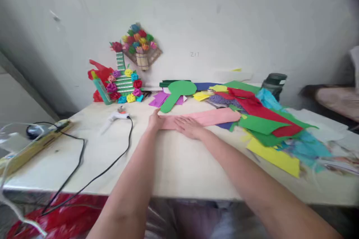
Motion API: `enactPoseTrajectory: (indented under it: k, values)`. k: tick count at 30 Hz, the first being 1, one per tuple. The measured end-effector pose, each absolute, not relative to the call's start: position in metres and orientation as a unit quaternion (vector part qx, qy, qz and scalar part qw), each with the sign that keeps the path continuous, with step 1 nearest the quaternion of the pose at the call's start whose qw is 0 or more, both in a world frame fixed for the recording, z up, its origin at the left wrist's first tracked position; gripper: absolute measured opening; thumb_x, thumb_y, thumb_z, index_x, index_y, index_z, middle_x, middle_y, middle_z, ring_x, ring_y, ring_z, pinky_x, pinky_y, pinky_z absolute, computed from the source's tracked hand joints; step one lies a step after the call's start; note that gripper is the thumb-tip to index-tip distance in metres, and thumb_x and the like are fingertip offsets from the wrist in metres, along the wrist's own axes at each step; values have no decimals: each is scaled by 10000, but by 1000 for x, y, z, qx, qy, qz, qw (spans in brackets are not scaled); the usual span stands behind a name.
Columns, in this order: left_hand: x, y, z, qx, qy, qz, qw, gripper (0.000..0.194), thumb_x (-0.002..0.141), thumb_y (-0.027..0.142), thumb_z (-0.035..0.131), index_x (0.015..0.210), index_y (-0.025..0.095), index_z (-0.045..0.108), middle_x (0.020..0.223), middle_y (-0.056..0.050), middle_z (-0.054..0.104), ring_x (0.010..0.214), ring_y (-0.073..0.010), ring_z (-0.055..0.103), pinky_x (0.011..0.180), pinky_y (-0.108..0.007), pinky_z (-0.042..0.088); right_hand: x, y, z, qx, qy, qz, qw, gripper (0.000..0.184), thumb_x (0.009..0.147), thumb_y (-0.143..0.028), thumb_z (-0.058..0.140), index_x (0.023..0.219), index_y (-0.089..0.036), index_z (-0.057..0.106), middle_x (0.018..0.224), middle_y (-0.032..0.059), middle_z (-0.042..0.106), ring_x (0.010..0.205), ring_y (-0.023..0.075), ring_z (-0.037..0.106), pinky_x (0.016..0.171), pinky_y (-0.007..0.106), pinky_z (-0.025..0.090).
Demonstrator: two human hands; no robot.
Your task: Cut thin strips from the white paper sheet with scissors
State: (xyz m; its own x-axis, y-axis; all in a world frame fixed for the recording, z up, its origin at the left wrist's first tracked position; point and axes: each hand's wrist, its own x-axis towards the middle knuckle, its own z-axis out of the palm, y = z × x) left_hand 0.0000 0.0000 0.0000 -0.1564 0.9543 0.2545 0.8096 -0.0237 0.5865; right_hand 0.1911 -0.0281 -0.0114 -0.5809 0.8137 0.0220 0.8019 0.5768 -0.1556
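A long folded strip of pink crepe paper (pixel 214 116) lies across the middle of the table. At the strip's left end is my left hand (pixel 155 120), its fingers closed about the paper's edge. My right hand (pixel 188 127) rests flat on the strip a little to the right, fingers stretched out over the paper. Just behind the strip, a green paddle-shaped cutout (pixel 181 91) lies on purple paper (pixel 158 99). The strip's right end reaches a heap of coloured paper.
Green (pixel 262 124), red and yellow sheets (pixel 275 156) pile up on the right, near a dark bottle (pixel 273 85). A white glue gun (pixel 119 115) with a black cord lies left. Behind it stand a flower-trimmed green tower (pixel 123 84) and a glue bottle (pixel 101 89).
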Motion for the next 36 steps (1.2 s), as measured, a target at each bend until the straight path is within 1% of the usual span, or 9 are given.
enactPoseTrajectory:
  k: [8, 10, 13, 16, 19, 22, 23, 26, 36]
  values:
    - [0, -1, -3, 650, 693, 293, 109, 548, 739, 168, 496, 1284, 158, 437, 767, -62, 622, 742, -176, 583, 687, -251, 423, 192, -28, -10, -551, -831, 67, 36, 592, 887, -443, 66, 1411, -207, 206, 1480, -26, 147, 1356, 165, 100, 1083, 437, 60]
    - [1, -4, -1, 648, 705, 276, 86, 538, 745, 175, 483, 1281, 171, 443, 884, -97, 624, 815, -198, 586, 730, -281, 431, 193, -26, -11, -563, -823, 69, 32, 588, 886, -449, 79, 1411, -216, 205, 1482, -30, 137, 1358, 169, 85, 1079, 447, 51]
    - [7, -13, 5, 649, 718, 251, -11, 512, 738, 239, 523, 1248, 219, 482, 1133, -136, 545, 985, -270, 537, 780, -361, 433, 193, -25, -12, -564, -822, 72, 31, 589, 883, -469, 97, 1412, -231, 197, 1485, -24, 126, 1359, 173, 79, 1076, 445, 45]
    - [23, -20, 7, 693, 665, 270, -70, 451, 785, 308, 495, 1223, 201, 503, 1201, -134, 519, 1152, -277, 420, 870, -369, 402, 191, -24, -13, -563, -821, 80, 40, 594, 881, -479, 86, 1417, -237, 174, 1489, -17, 115, 1359, 173, 77, 1072, 450, 51]
    - [41, -24, 1, 795, 562, 227, -29, 458, 836, 386, 415, 1233, 170, 492, 1260, -129, 498, 1269, -246, 303, 1018, -372, 260, 191, -25, -14, -566, -819, 84, 49, 584, 883, -458, 84, 1418, -238, 165, 1487, -12, 129, 1357, 166, 84, 1070, 453, 64]
    - [52, -26, -6, 825, 549, 127, 48, 471, 871, 422, 304, 1277, 233, 450, 1396, -85, 357, 1323, -274, 204, 1044, -469, 150, 190, -26, -13, -569, -817, 79, 52, 573, 883, -419, 123, 1420, -222, 160, 1485, -14, 142, 1355, 153, 86, 1076, 435, 58]
    - [53, -27, -7, 822, 556, 107, 58, 501, 875, 431, 279, 1307, 217, 416, 1423, -94, 304, 1331, -277, 177, 1046, -473, 134, 190, -27, -12, -569, -817, 77, 52, 573, 882, -408, 128, 1421, -216, 157, 1485, -17, 141, 1354, 149, 83, 1078, 428, 56]
    - [53, -28, -7, 816, 571, 68, 58, 544, 884, 442, 214, 1355, 204, 345, 1457, -97, 210, 1341, -271, 138, 1049, -465, 117, 190, -28, -8, -569, -817, 82, 41, 569, 881, -388, 122, 1422, -214, 152, 1487, -25, 128, 1356, 140, 71, 1082, 411, 60]
    - [55, -29, -4, 811, 584, 21, 39, 598, 873, 493, 110, 1406, 243, 214, 1481, -64, 126, 1348, -280, 79, 1043, -481, 113, 216, -14, -16, -635, -769, 68, 24, 568, 887, -415, 102, 1418, -225, 172, 1495, -26, 75, 1359, 168, 64, 1077, 425, 54]
